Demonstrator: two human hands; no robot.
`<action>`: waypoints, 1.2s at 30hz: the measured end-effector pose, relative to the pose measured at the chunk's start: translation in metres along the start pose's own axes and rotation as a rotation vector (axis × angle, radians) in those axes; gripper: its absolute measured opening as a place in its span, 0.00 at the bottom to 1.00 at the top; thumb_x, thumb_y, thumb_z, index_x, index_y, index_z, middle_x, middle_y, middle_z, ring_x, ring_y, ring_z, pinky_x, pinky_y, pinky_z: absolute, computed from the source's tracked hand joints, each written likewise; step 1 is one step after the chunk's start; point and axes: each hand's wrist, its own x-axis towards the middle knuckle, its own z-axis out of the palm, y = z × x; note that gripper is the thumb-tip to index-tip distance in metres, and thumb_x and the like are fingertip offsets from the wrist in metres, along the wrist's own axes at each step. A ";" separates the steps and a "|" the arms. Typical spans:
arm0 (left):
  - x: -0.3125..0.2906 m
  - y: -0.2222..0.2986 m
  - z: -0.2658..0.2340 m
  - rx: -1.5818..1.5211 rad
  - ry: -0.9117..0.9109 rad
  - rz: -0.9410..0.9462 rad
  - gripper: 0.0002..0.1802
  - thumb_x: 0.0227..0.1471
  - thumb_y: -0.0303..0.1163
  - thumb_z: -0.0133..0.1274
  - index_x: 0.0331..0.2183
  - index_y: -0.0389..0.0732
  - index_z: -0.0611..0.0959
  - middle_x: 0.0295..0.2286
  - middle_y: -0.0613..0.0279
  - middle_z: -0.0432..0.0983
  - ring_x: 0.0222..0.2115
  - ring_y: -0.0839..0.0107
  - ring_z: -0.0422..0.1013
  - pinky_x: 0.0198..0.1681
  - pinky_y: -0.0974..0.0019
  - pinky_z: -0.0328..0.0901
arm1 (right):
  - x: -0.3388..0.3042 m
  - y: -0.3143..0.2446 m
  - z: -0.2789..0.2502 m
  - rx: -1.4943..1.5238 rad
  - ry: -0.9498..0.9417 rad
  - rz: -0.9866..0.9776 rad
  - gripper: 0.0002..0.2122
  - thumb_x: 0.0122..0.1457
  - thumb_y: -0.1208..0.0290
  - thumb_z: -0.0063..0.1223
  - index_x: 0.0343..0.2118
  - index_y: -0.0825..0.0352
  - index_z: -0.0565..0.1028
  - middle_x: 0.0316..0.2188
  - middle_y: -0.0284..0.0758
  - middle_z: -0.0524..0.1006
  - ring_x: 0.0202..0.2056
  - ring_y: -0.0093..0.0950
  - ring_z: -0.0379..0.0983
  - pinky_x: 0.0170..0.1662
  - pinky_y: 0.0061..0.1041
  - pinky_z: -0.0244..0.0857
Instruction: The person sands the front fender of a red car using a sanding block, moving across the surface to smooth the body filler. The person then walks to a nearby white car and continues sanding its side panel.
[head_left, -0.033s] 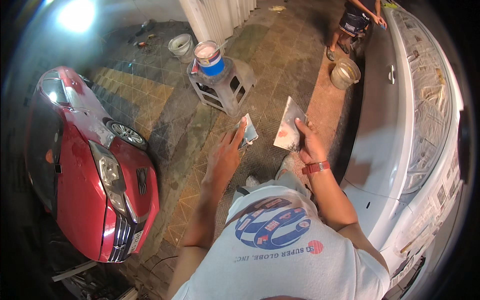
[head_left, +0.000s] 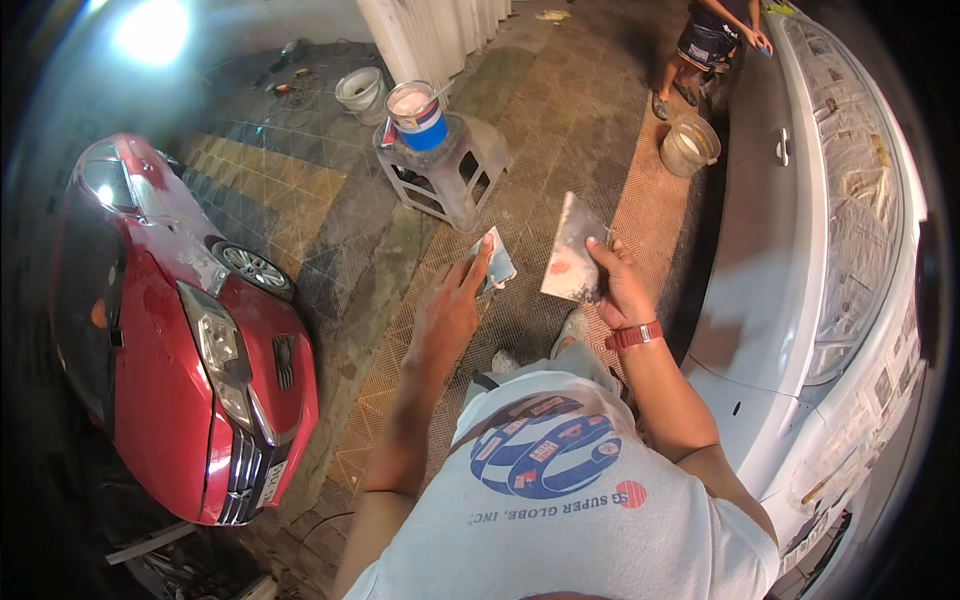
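My left hand (head_left: 448,312) grips a small bluish putty spreader (head_left: 501,262), whose edge carries whitish paste. One finger stretches along the spreader's side. In my right hand (head_left: 625,288) is a flat rectangular putty board (head_left: 573,255), tilted up. Grey smears and a small reddish patch mark its face. My right thumb lies on the board's face, and the other fingers are mostly hidden behind it. Spreader and board are apart, with a gap between them. Beyond my hands, an open blue-banded can (head_left: 424,132) of pinkish paste stands on a grey plastic stool (head_left: 450,185).
A red car (head_left: 170,370) is at the left. Along my right runs a pale car (head_left: 760,250), its windows covered with masking (head_left: 855,190). One bucket (head_left: 690,147) stands near that car, another bucket (head_left: 361,92) behind the stool. A co-worker (head_left: 705,45) stands at the far right.
The putty board in my right hand has shifted and turned slightly to the left. My left hand with the spreader looks unmoved.
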 end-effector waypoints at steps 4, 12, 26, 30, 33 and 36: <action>0.003 -0.005 0.001 0.044 -0.023 0.062 0.53 0.49 0.12 0.52 0.74 0.46 0.57 0.50 0.53 0.77 0.49 0.50 0.72 0.55 0.49 0.69 | -0.028 -0.001 0.029 0.030 -0.116 0.045 0.18 0.68 0.76 0.58 0.58 0.69 0.68 0.52 0.41 0.78 0.52 0.31 0.79 0.57 0.33 0.77; 0.013 -0.004 0.011 0.155 0.031 0.139 0.46 0.55 0.21 0.56 0.72 0.52 0.64 0.49 0.59 0.78 0.47 0.57 0.75 0.48 0.55 0.74 | -0.045 0.025 0.040 0.043 -0.026 0.018 0.22 0.66 0.80 0.60 0.59 0.70 0.64 0.51 0.43 0.75 0.50 0.33 0.79 0.50 0.33 0.80; 0.002 0.016 0.033 0.230 -0.047 0.154 0.44 0.53 0.19 0.54 0.69 0.59 0.70 0.54 0.56 0.75 0.51 0.57 0.74 0.45 0.57 0.77 | -0.043 0.016 0.005 0.132 0.093 -0.009 0.15 0.67 0.79 0.58 0.52 0.71 0.68 0.44 0.42 0.80 0.42 0.31 0.83 0.43 0.30 0.83; 0.007 0.028 0.052 0.189 -0.004 0.187 0.44 0.52 0.18 0.55 0.68 0.60 0.72 0.54 0.57 0.75 0.52 0.58 0.73 0.45 0.59 0.77 | -0.040 -0.006 -0.016 0.140 0.074 0.024 0.17 0.66 0.80 0.60 0.54 0.71 0.67 0.49 0.43 0.78 0.49 0.34 0.80 0.50 0.34 0.80; 0.017 0.050 0.055 0.235 -0.024 0.241 0.44 0.51 0.17 0.56 0.66 0.62 0.74 0.54 0.59 0.75 0.52 0.59 0.74 0.44 0.60 0.77 | -0.034 -0.030 -0.048 0.224 0.038 -0.001 0.17 0.66 0.80 0.59 0.55 0.70 0.68 0.51 0.43 0.77 0.52 0.34 0.79 0.54 0.36 0.79; 0.025 0.076 0.070 0.243 -0.021 0.255 0.44 0.51 0.16 0.56 0.65 0.64 0.75 0.54 0.62 0.76 0.51 0.60 0.74 0.43 0.60 0.78 | -0.031 -0.057 -0.082 0.192 0.043 -0.056 0.15 0.66 0.80 0.58 0.54 0.70 0.69 0.51 0.42 0.78 0.52 0.33 0.79 0.55 0.35 0.78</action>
